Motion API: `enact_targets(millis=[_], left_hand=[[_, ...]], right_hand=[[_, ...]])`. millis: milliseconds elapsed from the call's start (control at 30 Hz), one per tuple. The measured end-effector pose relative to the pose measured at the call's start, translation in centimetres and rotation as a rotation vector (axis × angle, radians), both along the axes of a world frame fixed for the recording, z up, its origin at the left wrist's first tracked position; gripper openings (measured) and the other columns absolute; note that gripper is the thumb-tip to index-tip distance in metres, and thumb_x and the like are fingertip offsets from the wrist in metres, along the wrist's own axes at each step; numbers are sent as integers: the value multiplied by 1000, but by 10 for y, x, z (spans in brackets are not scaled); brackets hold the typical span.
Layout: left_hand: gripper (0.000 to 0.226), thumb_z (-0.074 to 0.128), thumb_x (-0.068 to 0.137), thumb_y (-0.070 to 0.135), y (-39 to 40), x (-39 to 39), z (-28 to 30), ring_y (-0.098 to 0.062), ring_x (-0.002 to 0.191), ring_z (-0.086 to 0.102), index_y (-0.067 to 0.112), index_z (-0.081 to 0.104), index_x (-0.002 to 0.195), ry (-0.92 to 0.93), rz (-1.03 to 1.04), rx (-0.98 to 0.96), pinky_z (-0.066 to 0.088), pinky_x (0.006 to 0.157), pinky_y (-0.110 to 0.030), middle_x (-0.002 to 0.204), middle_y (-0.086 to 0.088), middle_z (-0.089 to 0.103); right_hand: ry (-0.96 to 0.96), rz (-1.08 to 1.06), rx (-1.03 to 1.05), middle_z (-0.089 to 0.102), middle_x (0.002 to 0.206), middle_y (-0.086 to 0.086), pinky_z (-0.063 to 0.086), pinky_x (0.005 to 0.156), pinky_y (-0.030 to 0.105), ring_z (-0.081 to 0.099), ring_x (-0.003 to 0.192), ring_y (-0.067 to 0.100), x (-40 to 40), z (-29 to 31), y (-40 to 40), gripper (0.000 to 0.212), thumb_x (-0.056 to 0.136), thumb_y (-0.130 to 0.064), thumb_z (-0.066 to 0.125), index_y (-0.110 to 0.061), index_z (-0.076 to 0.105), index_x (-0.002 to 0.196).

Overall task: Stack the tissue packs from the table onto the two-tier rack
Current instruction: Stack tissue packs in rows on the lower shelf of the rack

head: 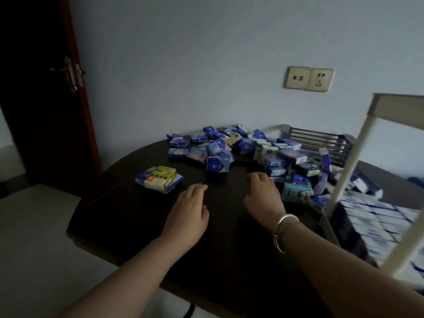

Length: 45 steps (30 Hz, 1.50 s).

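Left hand [189,208] and right hand [263,193] are extended palm-down above the table [128,216], fingers loosely curled, holding nothing. The loose pile of tissue packs [241,152] lies just beyond the fingertips; the right hand is nearest its edge. A separate yellow-and-blue pack [159,179] lies left of the left hand. The two-tier rack [348,173] stands at right; its lower tier holds rows of stacked packs [376,219]. Behind: pale wall, wall sockets [308,78], dark door [46,88].

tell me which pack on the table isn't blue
The yellow pack, lying on a blue pack left of the pile, apart from it; a teal one sits by the right hand.
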State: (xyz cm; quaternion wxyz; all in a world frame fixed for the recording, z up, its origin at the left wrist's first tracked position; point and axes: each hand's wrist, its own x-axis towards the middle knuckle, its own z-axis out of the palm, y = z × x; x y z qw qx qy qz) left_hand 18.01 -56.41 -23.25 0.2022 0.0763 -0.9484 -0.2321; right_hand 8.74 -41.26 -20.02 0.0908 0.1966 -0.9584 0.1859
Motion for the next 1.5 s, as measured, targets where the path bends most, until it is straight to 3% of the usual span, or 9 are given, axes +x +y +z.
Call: enact_targets(millis=[167, 333, 500, 700, 867, 1133, 1233, 1333, 1500], left_hand=[[72, 51, 96, 19, -15, -77, 2, -20, 147, 8, 28, 8, 153, -47, 33, -13, 21, 117, -37, 161, 4, 0], [79, 53, 95, 23, -23, -149, 7, -30, 147, -5, 34, -1, 152, -115, 53, -45, 20, 115, -48, 160, 2, -14], [67, 58, 91, 20, -19, -169, -9, -25, 139, 25, 27, 23, 147, -18, 64, -19, 36, 108, -45, 153, -4, 17], [34, 62, 89, 22, -18, -151, -9, -18, 115, 40, 23, 55, 123, 127, 83, -22, 41, 89, -27, 128, 0, 34], [21, 62, 90, 21, -4, -113, -4, -10, 101, 51, 22, 60, 111, 218, 63, 256, 39, 80, -21, 114, 4, 49], [36, 68, 82, 7, 25, -11, 27, -3, 86, 57, 21, 53, 112, 261, 87, 857, 40, 65, -15, 108, 3, 62], [47, 67, 83, 0, 39, 45, 43, -1, 94, 59, 25, 51, 119, 268, -84, 909, 48, 63, -12, 114, 7, 59], [55, 67, 82, -1, 57, 98, 56, -6, 108, 60, 35, 51, 121, 216, -250, 901, 55, 80, -23, 121, 10, 57], [47, 68, 80, -4, 104, 160, 74, -7, 104, 64, 28, 54, 113, 91, -409, 883, 55, 88, -31, 115, 2, 64]], right_hand=[[116, -225, 13, 5, 158, 12, 11, 117, 48, -1, 146, 32, -76, -14, -17, 63, 86, -13, 53, -13, 27, 143], [116, -360, 40, -7, 159, 10, 5, 114, 57, -11, 145, 36, -128, -9, -31, 70, 87, -16, 50, -17, 16, 148], [55, -375, 139, 17, 152, 13, 33, 102, 61, 9, 142, 36, -148, -21, -24, 74, 86, -21, 60, -14, 18, 146], [267, -247, 180, 27, 143, 8, 51, 79, 40, 23, 133, 35, -138, -18, -5, 65, 79, -7, 66, -11, 34, 136], [325, -52, 65, 39, 136, 8, 47, 88, 40, 31, 128, 31, -101, -12, -4, 47, 86, -9, 54, -10, 41, 131], [59, 134, -646, 54, 118, 1, 39, 84, 22, 52, 110, 16, 22, 10, -1, 47, 80, -17, 65, -18, 50, 124], [-93, 279, -762, 51, 129, -3, 50, 93, 34, 53, 116, 11, 79, 23, 27, 66, 73, -23, 68, -35, 40, 132], [-191, 358, -753, 49, 131, -2, 55, 87, 41, 56, 115, 15, 133, 41, 65, 68, 63, -37, 66, -46, 42, 126], [-404, 397, -812, 65, 113, 6, 60, 72, 33, 69, 94, 15, 201, 61, 141, 33, 87, -6, 61, -21, 49, 114]])
